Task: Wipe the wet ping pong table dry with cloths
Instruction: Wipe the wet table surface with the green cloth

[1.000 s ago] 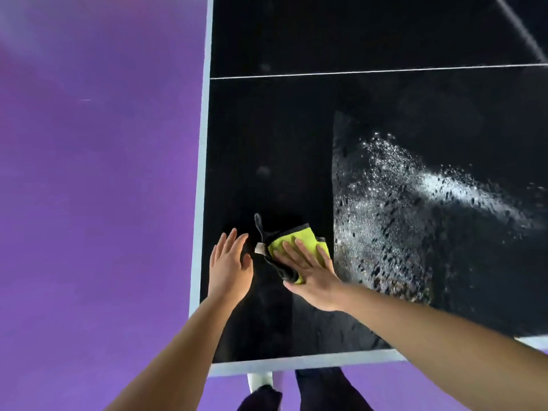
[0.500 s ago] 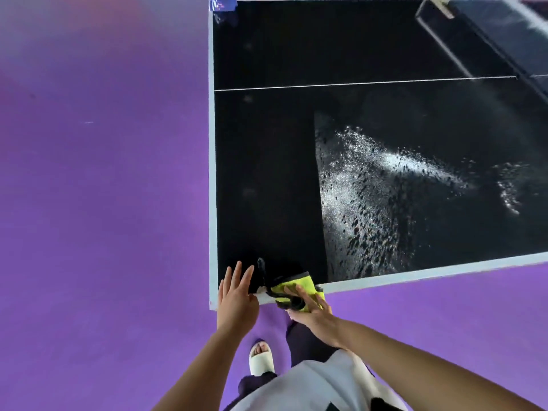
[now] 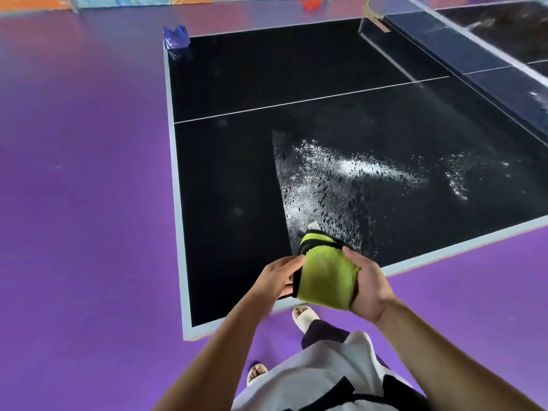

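Now, cloth: yellow-green microfibre cloth (image 3: 325,278), black-edged, folded into a pad, lifted off the table at 6 o'clock of the view, above the near edge.
Left hand: left hand (image 3: 277,275) pinches the cloth's left border, apparently to refold it.
Right hand: right hand (image 3: 367,287) cups the right side, thumb on top, supporting the pad.
Table: black ping pong table (image 3: 231,179); dull, seemingly dry strip at 9 o'clock.
Water: droplet patch (image 3: 341,185) glistening from centre to 3 o'clock, probably next to wipe.
Spare: blue cloth (image 3: 176,38), far corner, 11 o'clock.
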### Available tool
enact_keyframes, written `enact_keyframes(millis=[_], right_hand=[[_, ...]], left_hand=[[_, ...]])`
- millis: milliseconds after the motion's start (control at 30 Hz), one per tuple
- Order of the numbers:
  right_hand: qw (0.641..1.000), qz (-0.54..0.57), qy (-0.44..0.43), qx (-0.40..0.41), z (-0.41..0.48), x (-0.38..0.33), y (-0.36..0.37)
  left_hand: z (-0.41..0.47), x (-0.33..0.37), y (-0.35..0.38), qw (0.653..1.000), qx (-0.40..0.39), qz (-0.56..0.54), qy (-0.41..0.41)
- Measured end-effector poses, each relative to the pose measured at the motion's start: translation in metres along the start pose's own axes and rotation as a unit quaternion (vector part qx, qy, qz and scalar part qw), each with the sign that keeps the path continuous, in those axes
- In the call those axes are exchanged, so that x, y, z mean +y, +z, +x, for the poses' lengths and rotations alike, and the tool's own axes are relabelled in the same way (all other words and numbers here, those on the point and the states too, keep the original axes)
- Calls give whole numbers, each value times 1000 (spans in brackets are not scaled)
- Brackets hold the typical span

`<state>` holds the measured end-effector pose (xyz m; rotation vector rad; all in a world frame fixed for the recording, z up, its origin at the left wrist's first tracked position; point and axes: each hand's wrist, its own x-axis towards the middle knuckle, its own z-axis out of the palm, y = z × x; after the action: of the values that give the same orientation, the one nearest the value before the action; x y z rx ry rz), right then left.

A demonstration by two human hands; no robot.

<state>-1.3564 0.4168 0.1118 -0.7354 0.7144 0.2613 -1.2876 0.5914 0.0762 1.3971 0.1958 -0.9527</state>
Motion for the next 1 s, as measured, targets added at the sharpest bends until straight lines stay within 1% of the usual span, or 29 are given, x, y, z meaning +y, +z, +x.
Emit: enact_keyframes(millis=[33, 67, 167, 200, 233, 267, 300, 333, 367, 400, 433, 467, 500, 533, 567, 600, 633, 700, 767, 833, 867, 900, 933, 967, 1000], right_hand=[[1000, -2, -1, -4, 4, -9, -6], [1000, -5, 6, 0, 7, -18, -9], [997, -62, 32, 43, 32, -46, -19], [992, -98, 32, 65, 41, -56, -22], [986, -142, 14, 87, 52, -64, -28], [976, -196, -17, 94, 61, -74, -33], [958, -272, -53, 73, 67, -86, -37], [924, -369, -93, 23, 72, -100, -39], [867, -479, -129, -41, 78, -116, -38], [785, -591, -162, -91, 83, -134, -34], [693, -682, -197, -123, 88, -152, -27], [616, -738, -231, -150, 93, -168, -17], [563, -766, -256, -175, 100, -181, -6], [534, -777, -268, -199, 106, -193, 5], [523, -783, -250, -226, 117, -203, 13], [532, -782, -199, -255, 130, -214, 21], [555, -772, -121, -285, 145, -223, 28], [590, -733, 12, -339, 174, -231, 39], [620, -705, 68, -339, 206, -228, 44], [650, -690, 96, -305, 234, -230, 50], [664, -685, 101, -284, 246, -235, 56], [675, -686, 98, -253, 261, -246, 62], [686, -691, 76, -216, 278, -261, 69], [692, -700, 35, -175, 300, -277, 76], [689, -712, -31, -129, 324, -295, 83]], left_hand=[[5, 6, 10, 1000, -18, 18, 5], [10, 11, 18, 999, -13, 34, 17], [30, 32, 36, 997, 46, 29, 59], [37, 42, 42, 995, 62, 33, 71], [42, 52, 47, 992, 79, 55, 84], [47, 61, 51, 987, 92, 99, 89], [54, 71, 54, 980, 95, 155, 84], [60, 82, 54, 971, 84, 214, 69], [66, 95, 54, 960, 59, 269, 51], [71, 109, 53, 945, 23, 323, 38], [77, 123, 53, 927, -14, 373, 31], [82, 137, 55, 908, -44, 415, 31], [86, 150, 59, 892, -59, 447, 30], [92, 160, 63, 882, -61, 466, 27], [97, 169, 67, 878, -53, 475, 27], [105, 176, 69, 882, -42, 469, 30], [112, 182, 70, 895, -28, 443, 38], [123, 189, 67, 931, 18, 361, 46], [134, 195, 61, 946, 77, 306, 71], [150, 195, 47, 956, 160, 217, 112], [160, 193, 37, 953, 216, 170, 127], [172, 188, 25, 941, 270, 159, 129], [185, 181, 10, 921, 317, 194, 113], [197, 171, -5, 896, 344, 269, 75], [209, 157, -19, 865, 345, 362, 30]])
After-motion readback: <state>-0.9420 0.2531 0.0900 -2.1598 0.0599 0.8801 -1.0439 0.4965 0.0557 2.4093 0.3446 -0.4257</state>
